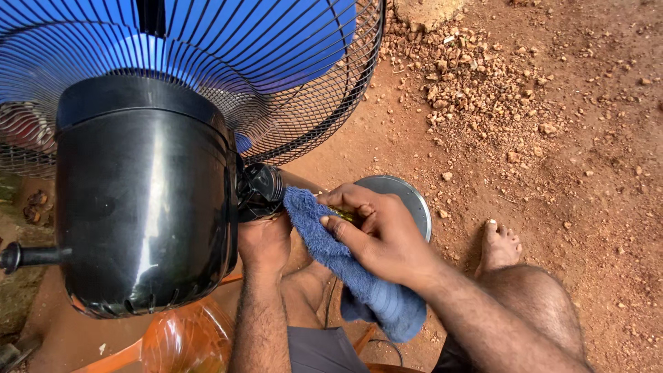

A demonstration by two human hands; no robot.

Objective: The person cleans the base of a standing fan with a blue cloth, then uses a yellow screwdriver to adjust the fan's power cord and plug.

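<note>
A fan with a glossy black motor housing [145, 200], a black wire grille [304, 83] and blue blades fills the upper left. My left hand [266, 242] grips the fan's neck just below a black ribbed knob [261, 190]. My right hand [376, 231] pinches a blue towel [345, 266] against that neck area, and a small yellowish object shows between its fingers. The towel hangs down over my forearm.
The fan's round grey base [414, 200] lies on red dirt behind my right hand. My bare foot [498, 245] rests beside it. Loose stones [469, 76] are scattered at the upper right. An orange plastic chair [179, 342] is below the housing.
</note>
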